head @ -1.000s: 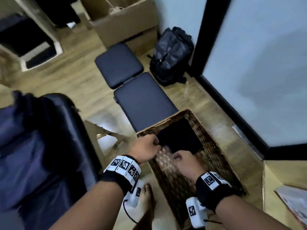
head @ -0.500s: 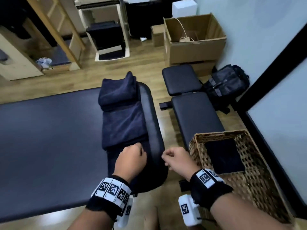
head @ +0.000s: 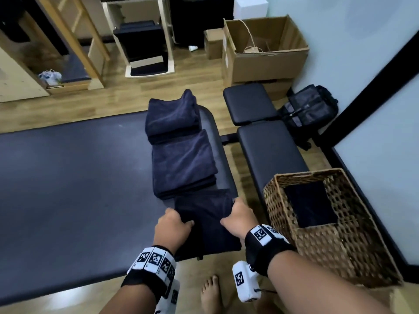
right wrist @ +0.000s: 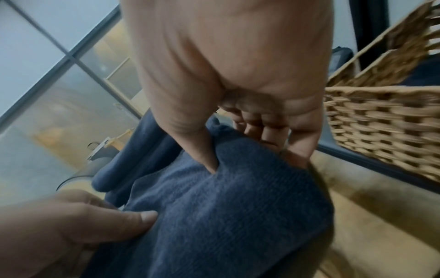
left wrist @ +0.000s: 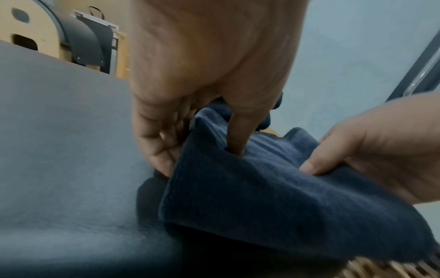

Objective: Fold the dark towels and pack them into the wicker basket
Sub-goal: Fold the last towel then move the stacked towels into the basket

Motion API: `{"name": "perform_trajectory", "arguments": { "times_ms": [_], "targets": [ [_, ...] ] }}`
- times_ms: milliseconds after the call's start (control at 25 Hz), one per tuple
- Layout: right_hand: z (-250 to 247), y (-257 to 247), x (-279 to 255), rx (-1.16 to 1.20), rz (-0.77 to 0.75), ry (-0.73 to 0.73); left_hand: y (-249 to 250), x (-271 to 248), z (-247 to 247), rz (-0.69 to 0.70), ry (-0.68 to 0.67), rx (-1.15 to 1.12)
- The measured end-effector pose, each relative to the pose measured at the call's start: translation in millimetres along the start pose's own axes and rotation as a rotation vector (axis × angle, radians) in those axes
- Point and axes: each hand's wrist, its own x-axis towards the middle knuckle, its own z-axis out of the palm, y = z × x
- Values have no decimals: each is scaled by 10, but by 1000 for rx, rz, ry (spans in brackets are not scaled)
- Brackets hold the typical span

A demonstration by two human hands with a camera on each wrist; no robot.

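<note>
A folded dark blue towel [head: 207, 223] hangs between my hands at the near right corner of the padded table [head: 72, 189]. My left hand [head: 173, 225] grips its left edge, thumb on top and fingers under, which the left wrist view shows on the towel [left wrist: 262, 188]. My right hand [head: 237, 219] grips the right edge of this towel [right wrist: 226, 216] the same way. Two more folded towel stacks [head: 182, 164] lie behind it on the table. The wicker basket [head: 326, 241] stands on the floor to the right, with a dark towel [head: 309, 203] at its bottom.
A black padded bench [head: 269, 152] runs between table and basket. A dark backpack [head: 310, 112] leans against the wall behind it. Cardboard boxes [head: 263, 53] and wooden shelving [head: 74, 41] stand at the back. My bare foot [head: 209, 293] is on the wood floor below the table edge.
Both hands left the basket, swung left to the table, and have taken hold of the nearest folded towel by its two sides, lifting it off the corner.
</note>
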Motion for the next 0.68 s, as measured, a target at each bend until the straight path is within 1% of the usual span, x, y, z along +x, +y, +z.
{"name": "perform_trajectory", "arguments": {
  "times_ms": [80, 200, 320, 400, 480, 520, 600, 680],
  "targets": [
    [-179, 264, -47, 86, 64, -9, 209, -27, 126, 14, -50, -44],
    [-470, 783, -27, 243, 152, 15, 717, -108, 376, 73, -139, -55],
    [-851, 1533, 58, 438, 274, 141, 1521, -213, 802, 226, -242, 23],
    [-1137, 1996, 38, 566, 383, 240, 2114, -259, 1186, 336, -339, 111],
    [-1377, 2474, 6, 690, 516, 294, 2704, -300, 1677, 443, -412, 245],
    [-1452, 2708, 25, 736, 581, 299, 2974, -298, 1935, 491, -447, 317],
    [-1456, 3072, 109, 805, 670, 251, 3349, -281, 2374, 553, -536, 474],
    [-1402, 3379, 260, 873, 741, 236, 3653, -256, 2839, 577, -626, 650]
  ]
}}
